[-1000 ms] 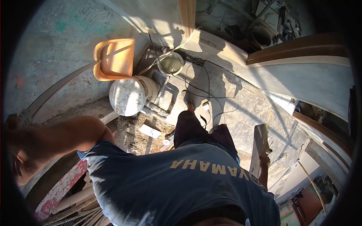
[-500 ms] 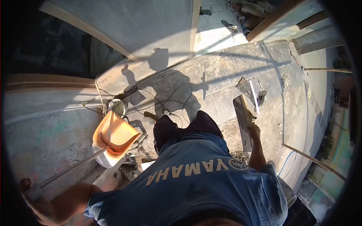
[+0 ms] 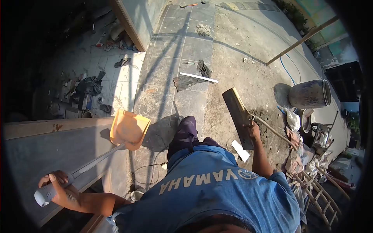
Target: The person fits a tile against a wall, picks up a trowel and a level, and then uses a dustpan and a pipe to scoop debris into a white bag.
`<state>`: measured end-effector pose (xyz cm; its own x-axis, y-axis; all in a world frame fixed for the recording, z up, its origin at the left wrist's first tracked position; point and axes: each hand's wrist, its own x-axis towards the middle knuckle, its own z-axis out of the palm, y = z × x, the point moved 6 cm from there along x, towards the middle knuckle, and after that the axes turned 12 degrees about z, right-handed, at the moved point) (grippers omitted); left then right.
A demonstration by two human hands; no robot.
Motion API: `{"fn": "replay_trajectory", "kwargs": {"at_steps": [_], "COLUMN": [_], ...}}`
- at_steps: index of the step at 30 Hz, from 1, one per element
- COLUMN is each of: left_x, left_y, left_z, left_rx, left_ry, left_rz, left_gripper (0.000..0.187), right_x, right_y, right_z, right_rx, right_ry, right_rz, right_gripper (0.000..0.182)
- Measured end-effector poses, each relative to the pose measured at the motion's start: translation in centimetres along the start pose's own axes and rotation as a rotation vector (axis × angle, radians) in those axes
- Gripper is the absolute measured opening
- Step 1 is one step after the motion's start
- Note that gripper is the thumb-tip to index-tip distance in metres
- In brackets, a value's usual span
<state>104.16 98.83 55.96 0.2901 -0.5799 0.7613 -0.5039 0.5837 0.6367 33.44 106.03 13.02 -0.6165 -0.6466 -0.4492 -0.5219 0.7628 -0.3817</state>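
Note:
My left hand [image 3: 62,189] is wrapped round the thick grey end of a long-handled dustpan [image 3: 130,129], whose orange pan is held out at the left, open side away from me. On the right, my right hand [image 3: 252,133] is closed on a wide, dark, flat-bladed tool [image 3: 239,118] with a pale top edge. The blade hangs over the dirt-covered floor. A small pale piece [image 3: 240,150] lies just left of that hand. Further ahead, a white strip [image 3: 199,77] rests by dark crumpled scraps [image 3: 186,82].
A large drum [image 3: 309,94] lies at the right, near sacks [image 3: 293,120] and a wooden ladder [image 3: 318,198]. A pole [image 3: 301,40] slants at the upper right. Sandals [image 3: 122,62] and a dark heap [image 3: 90,85] are on the doorway tiles. A cable [image 3: 149,167] lies at lower left.
The view has turned to the right, bringing the drum and ladder in. The dustpan has come away from the wall corner with the bucket and is now near the doorway. Both tools stay held.

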Motion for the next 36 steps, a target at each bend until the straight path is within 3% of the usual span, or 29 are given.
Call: {"fn": "replay_trajectory", "kwargs": {"at_steps": [1, 5, 7, 9, 11, 14, 16, 18, 20, 22, 26, 28, 30, 34, 36], "left_x": [0.7, 2.1, 2.2, 2.3, 1.8, 0.0, -1.0, -2.5, -4.0, -6.1, -10.3, -12.8, -14.3, -16.8, -17.5], "left_y": [-1.9, -10.0, -13.6, -16.9, -19.6, -24.6, -24.9, -26.2, -27.4, -27.6, -27.0, -27.0, -26.1, -25.3, -25.3], "left_z": [3.0, 14.8, 20.9, 27.9, 34.8, 45.0, 52.1, 58.6, 65.5, 71.3, 82.4, 88.1, 93.2, 101.9, 106.0], "left_rx": [-0.022, -0.128, -0.223, -0.336, -0.414, -0.517, -0.445, -0.441, -0.622, -0.535, -0.527, -0.513, -0.428, -0.541, -0.456], "left_ry": [-0.011, -0.046, -0.037, 0.002, -0.022, -0.06, -0.116, -0.161, -0.198, -0.162, -0.188, -0.186, -0.215, -0.07, -0.077], "left_rz": [-0.032, -0.147, -0.192, -0.252, -0.3, -0.392, -0.466, -0.499, -0.432, -0.495, -0.447, -0.489, -0.528, -0.605, -0.63], "left_gripper": [0.007, 0.008, 0.009, 0.009, 0.01, 0.011, 0.012, 0.014, 0.015, 0.019, 0.02, 0.02, 0.02, 0.019, 0.02], "right_x": [1.3, 5.9, 6.4, 9.1, 9.7, 10.8, 11.1, 12.6, 15.5, 17.6, 29.4, 36.7, 43.3, 54.7, 63.7], "right_y": [1.4, 3.6, 4.0, 7.4, 9.3, 12.9, 16.1, 20.9, 21.5, 18.0, 23.5, 22.7, 25.3, 13.1, 11.6], "right_z": [-0.2, -2.7, -4.5, -5.2, -6.4, -6.4, -7.0, -6.4, -7.1, -9.7, -12.4, -15.2, -17.3, -27.5, -29.3], "right_rx": [0.034, 0.058, 0.16, -0.048, -0.036, -0.066, -0.016, 0.037, 0.088, 0.141, -0.003, 0.142, 0.226, 0.264, 0.174], "right_ry": [-0.007, 0.159, 0.059, 0.138, 0.064, 0.107, 0.229, 0.197, 0.169, 0.274, 0.198, 0.236, 0.205, 0.302, 0.244], "right_rz": [0.074, 0.049, 0.208, 0.249, 0.38, 0.41, 0.503, 0.56, 0.614, 0.577, 0.619, 0.461, 0.515, 0.202, 0.163], "right_gripper": [0.039, 0.038, 0.05, 0.046, 0.054, 0.058, 0.042, 0.043, 0.044, 0.045, 0.049, 0.05, 0.052, 0.046, 0.044]}}
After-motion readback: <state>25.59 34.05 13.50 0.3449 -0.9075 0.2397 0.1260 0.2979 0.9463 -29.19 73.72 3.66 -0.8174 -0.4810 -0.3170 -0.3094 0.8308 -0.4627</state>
